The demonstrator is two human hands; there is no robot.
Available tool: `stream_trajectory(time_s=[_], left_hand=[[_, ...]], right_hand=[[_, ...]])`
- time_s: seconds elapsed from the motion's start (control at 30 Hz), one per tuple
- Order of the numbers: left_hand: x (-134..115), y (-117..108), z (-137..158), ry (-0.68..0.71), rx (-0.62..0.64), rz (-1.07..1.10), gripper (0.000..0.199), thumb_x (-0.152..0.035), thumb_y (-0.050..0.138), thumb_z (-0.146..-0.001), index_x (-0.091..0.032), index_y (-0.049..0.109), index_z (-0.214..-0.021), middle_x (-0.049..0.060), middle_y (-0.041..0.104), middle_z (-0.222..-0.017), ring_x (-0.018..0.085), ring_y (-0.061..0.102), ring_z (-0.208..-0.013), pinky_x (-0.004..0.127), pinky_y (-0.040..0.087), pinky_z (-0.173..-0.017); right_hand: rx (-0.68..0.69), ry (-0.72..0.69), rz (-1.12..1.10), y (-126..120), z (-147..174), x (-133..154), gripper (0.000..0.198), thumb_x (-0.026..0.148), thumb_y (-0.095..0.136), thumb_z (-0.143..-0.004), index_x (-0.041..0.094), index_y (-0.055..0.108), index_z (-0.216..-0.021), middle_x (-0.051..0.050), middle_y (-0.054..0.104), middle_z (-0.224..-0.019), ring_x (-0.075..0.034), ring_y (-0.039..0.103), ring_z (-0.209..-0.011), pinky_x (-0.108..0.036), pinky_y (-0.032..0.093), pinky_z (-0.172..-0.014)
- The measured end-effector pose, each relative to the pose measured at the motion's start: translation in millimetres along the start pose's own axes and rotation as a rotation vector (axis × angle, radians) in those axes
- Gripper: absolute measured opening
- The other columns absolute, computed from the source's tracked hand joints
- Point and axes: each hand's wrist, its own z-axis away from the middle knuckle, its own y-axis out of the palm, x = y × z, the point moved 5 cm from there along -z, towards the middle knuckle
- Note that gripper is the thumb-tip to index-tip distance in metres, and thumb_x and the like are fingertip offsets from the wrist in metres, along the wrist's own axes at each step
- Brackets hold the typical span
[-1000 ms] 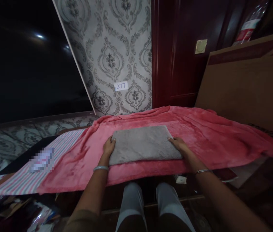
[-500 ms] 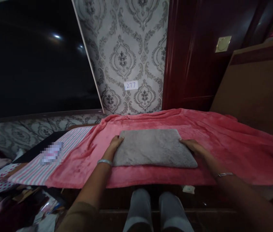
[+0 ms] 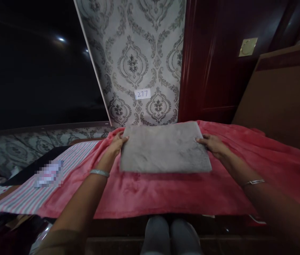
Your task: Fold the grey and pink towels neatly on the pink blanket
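Observation:
A flat, rectangular grey plush mat (image 3: 165, 148) is held by its two short sides, raised a little above a pink blanket (image 3: 150, 198). My left hand (image 3: 117, 142) grips the mat's left edge, thumb on top and fingers behind. On the opposite edge, my right hand (image 3: 213, 145) pinches the mat the same way, its thumb on the upper face. The fingertips under the mat are hidden. The pink blanket lies spread beneath, with folds along its back and right.
A striped cloth (image 3: 40, 180) lies left of the blanket, with a blurred-out item on it. A dark television screen (image 3: 38, 63) stands at the back left. A large cardboard sheet (image 3: 285, 95) leans at the right. Assorted clutter (image 3: 9, 230) fills the lower left.
Both hands have lifted the grey mat off the pink blanket and moved it slightly back and to the left. The view has shifted slightly.

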Motion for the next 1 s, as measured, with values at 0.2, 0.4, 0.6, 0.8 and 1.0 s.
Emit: stream_trajectory(time_s=[0.2,0.4,0.6,0.8,1.0], left_hand=[[-64,-24,4,0.273,0.028,-0.080,0.061,-0.034,0.079,-0.066,-0.022,0.058,-0.122,0.007,0.070,-0.116,0.024,0.064,-0.108,0.040,0.050,-0.099],[4,-34,100,0.284,0.299,-0.746,0.022,-0.026,0.064,-0.073,-0.023,0.070,-0.094,0.008,0.072,-0.109,0.026,0.061,-0.111,0.041,0.046,-0.106],[38,-45,137,0.184,0.333,-0.884,0.040,-0.013,0.043,-0.079,-0.026,0.074,-0.098,0.005,0.071,-0.122,0.021,0.060,-0.118,0.042,0.046,-0.108],[3,15,108,0.253,0.338,-1.015,0.046,-0.029,0.046,-0.092,-0.022,0.062,-0.134,0.007,0.060,-0.141,0.026,0.050,-0.135,0.045,0.034,-0.118],[37,73,130,0.119,0.513,-1.218,0.068,-0.054,0.051,-0.094,-0.031,0.036,-0.155,0.007,0.022,-0.167,0.038,0.009,-0.154,0.066,0.005,-0.120]], right_hand=[[-0.228,-0.534,0.024,-12,10,41,0.033,0.033,0.074,-0.062,0.024,0.063,-0.092,-0.004,0.071,-0.097,-0.025,0.064,-0.094,-0.043,0.052,-0.090],[0.023,-0.364,0.426,1,69,-51,0.005,0.028,0.061,-0.070,0.026,0.061,-0.074,-0.009,0.068,-0.093,-0.028,0.061,-0.098,-0.044,0.048,-0.098],[0.089,-0.275,0.593,-4,89,-76,0.020,0.023,0.050,-0.081,0.026,0.069,-0.084,-0.008,0.071,-0.103,-0.027,0.063,-0.105,-0.044,0.048,-0.101],[0.177,-0.574,0.846,67,70,-25,0.047,0.034,0.042,-0.095,0.018,0.059,-0.136,-0.013,0.061,-0.136,-0.031,0.054,-0.127,-0.050,0.039,-0.111],[0.373,-0.500,1.188,141,71,-53,0.060,0.054,0.039,-0.099,0.031,0.038,-0.155,-0.009,0.029,-0.163,-0.039,0.025,-0.148,-0.070,0.022,-0.113]])
